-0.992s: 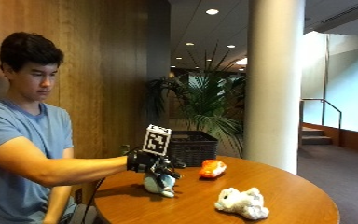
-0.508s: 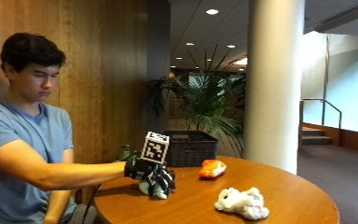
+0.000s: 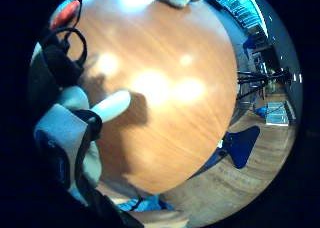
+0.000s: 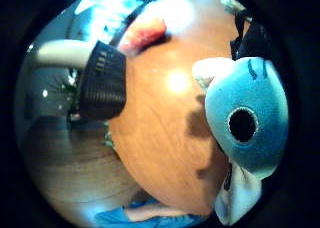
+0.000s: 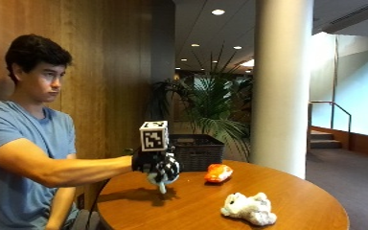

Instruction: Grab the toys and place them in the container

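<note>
**A:** What did the right hand [image 5: 158, 165] have?

**B:** Its fingers were curled round a blue plush toy [image 4: 246, 119], held clear above the round wooden table [image 5: 197, 206], near the table's left edge. In the thumb-side palm view the toy sat close against the palm, with a pale limb [image 3: 111, 105] poking out past the fingers.

**A:** So what could have gone wrong from there?

**B:** Mostly the carry. Only part of the toy was enclosed; a good deal of it hung below the fingers, so I judged it might slip out during a quick swing. The black container [image 5: 199, 151] stood at the far edge of the table, behind the hand and a little to the right, so the toy had to clear its rim. Coming in too low could have caught the dangling part on the wall and left it draped outside.

**A:** Anything else waiting?

**B:** An orange toy [image 5: 218, 173] lay just right of the container, and a white plush toy [image 5: 249, 209] lay near the front, well apart from both.
</note>
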